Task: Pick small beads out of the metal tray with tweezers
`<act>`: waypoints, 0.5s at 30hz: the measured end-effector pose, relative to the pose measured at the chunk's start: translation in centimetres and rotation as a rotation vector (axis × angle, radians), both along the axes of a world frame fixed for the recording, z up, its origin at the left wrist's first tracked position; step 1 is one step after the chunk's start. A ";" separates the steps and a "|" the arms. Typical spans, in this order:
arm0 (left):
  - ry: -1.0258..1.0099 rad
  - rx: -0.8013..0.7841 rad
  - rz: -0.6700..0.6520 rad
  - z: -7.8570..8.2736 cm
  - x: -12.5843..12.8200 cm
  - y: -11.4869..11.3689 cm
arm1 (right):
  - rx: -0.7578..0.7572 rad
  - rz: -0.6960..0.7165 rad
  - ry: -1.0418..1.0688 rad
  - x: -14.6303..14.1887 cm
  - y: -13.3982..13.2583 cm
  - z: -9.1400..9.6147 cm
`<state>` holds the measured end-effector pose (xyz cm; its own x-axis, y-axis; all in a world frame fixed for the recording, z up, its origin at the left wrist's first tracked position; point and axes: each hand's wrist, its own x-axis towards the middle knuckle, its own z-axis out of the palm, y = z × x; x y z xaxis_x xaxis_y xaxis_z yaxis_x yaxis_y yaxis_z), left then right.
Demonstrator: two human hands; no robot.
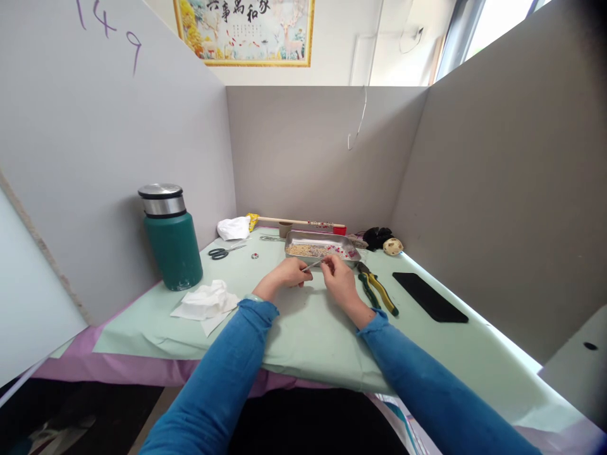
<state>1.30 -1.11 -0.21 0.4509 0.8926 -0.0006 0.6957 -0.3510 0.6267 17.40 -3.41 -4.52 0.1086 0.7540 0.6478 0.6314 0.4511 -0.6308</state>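
Observation:
Just in front of a shallow metal tray, my two hands are close together. My left hand is closed around a thin grey stick-like tool, perhaps tweezers, whose tip points toward my right hand. With thumb and fingers pinched, my right hand is at that tip; what it holds is too small to make out. Tan beads lie in the left part of the tray, and red and pink beads lie toward its right.
Pliers lie right of my right hand, beside a black phone-like slab. Scissors, crumpled tissue and a green bottle stand or lie left. Behind the tray are a wooden stick and a red box.

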 end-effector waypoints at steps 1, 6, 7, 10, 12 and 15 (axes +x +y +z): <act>0.002 -0.001 0.002 0.0 0.0 0.0 | 0.009 -0.012 -0.028 -0.1 0.0 0.0; -0.001 0.013 0.009 -0.1 0.0 0.1 | 0.019 -0.020 -0.123 -0.3 0.0 0.1; -0.002 0.012 0.009 -0.1 0.0 0.1 | 0.011 -0.019 -0.131 -0.3 -0.1 0.1; -0.007 0.008 0.015 -0.2 -0.1 0.2 | -0.010 -0.016 -0.147 -0.3 -0.1 0.1; -0.009 0.007 0.011 -0.3 0.0 0.3 | -0.019 -0.019 -0.148 -0.2 -0.1 0.1; -0.008 0.013 0.008 -0.3 0.0 0.3 | -0.032 0.007 -0.137 -0.1 0.0 0.1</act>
